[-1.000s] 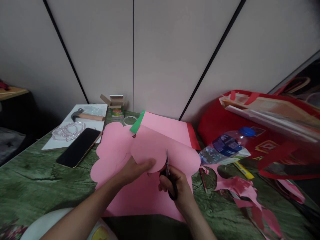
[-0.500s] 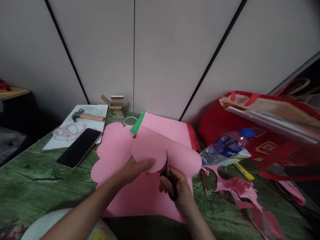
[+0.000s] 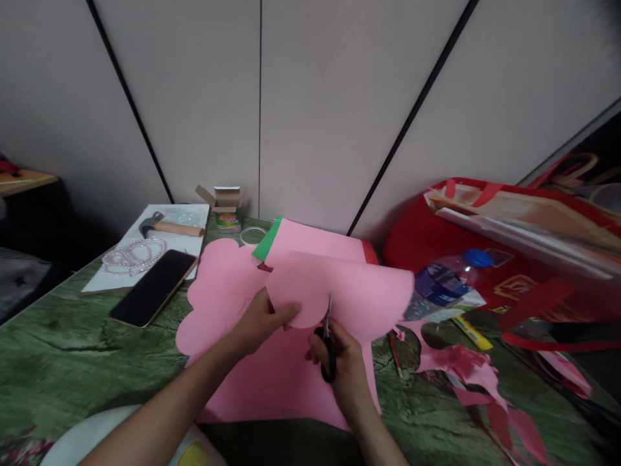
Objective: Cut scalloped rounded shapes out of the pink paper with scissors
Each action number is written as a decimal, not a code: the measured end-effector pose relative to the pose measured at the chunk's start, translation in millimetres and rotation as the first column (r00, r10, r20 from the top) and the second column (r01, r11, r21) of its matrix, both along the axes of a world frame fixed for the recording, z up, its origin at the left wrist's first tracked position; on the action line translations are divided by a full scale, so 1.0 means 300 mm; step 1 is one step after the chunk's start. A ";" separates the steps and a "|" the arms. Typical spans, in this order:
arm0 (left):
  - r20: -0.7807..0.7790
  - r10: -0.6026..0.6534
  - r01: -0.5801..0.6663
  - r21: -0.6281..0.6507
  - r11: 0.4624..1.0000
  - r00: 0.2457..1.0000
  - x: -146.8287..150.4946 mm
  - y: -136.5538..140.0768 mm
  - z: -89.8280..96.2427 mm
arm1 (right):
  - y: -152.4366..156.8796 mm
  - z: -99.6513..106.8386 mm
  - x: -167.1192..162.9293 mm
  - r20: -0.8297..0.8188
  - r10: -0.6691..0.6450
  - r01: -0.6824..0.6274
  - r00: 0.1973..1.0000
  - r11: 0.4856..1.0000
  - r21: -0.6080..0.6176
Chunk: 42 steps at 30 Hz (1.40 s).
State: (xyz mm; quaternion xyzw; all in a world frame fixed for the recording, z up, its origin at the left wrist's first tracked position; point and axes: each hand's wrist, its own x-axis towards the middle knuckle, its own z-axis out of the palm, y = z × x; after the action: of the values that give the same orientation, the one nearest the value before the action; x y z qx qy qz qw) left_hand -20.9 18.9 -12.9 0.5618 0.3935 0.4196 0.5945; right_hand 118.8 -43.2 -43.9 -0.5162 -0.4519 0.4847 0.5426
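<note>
My left hand (image 3: 264, 321) pinches the lower left edge of a curled sheet of pink paper (image 3: 363, 288), thumb on top. In my right hand (image 3: 347, 362) is a pair of black-handled scissors (image 3: 328, 356), fingers through the loops. Its blades point upward at the sheet, at the end of a curved cut right of my thumb. Beneath lies more pink paper (image 3: 272, 382), and a scallop-edged pink piece (image 3: 213, 278) shows to the left. Behind are further pink sheets (image 3: 323, 241) with a green sheet (image 3: 268, 239) and a red one peeking out.
Left: a phone (image 3: 154, 288), a hammer (image 3: 179, 228) and a beaded strand (image 3: 133, 255) on a white board. A small open box (image 3: 228, 210) stands near the wall. Right: a water bottle (image 3: 441, 281), a red bag (image 3: 417, 226), pink paper scraps (image 3: 466, 366), a yellow packet (image 3: 473, 332) and a pencil (image 3: 395, 354).
The curled sheet has unrolled and swung to the right, its right end now overlapping the bottle. My left hand stays nearly in place; the scissors have shifted slightly and turned more upright.
</note>
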 end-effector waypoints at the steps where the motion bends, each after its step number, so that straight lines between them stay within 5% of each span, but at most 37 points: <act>1: 0.005 0.014 -0.013 -0.021 1.000 1.000 0.001 0.005 -0.001 | 0.003 -0.010 -0.003 -0.083 0.043 -0.045 0.996 0.999 -0.024; 6: 0.102 0.059 -0.048 -0.109 0.993 0.993 0.010 0.014 -0.014 | 0.008 -0.033 -0.010 -0.294 0.063 -0.097 0.954 0.990 -0.103; 15: -0.009 -0.010 0.010 0.018 1.000 1.000 0.038 -0.027 -0.004 | -0.002 -0.021 -0.016 -0.279 0.118 -0.143 0.953 0.987 -0.070; 22: 0.015 -0.074 0.075 -0.059 0.995 0.997 0.024 -0.022 -0.004 | 0.013 -0.023 -0.004 -0.203 0.123 -0.134 0.971 0.990 -0.039; 42: 0.077 -0.102 0.104 -0.028 0.994 0.992 0.022 -0.022 -0.021 | 0.010 0.005 -0.004 -0.204 0.165 -0.167 0.965 0.986 0.007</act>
State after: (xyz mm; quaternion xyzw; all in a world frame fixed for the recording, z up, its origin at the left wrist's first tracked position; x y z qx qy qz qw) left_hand -14.4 12.3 -19.2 0.5554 0.3480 0.4030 0.6388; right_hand 117.8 -40.1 -42.6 -0.4269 -0.4333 0.5810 0.5409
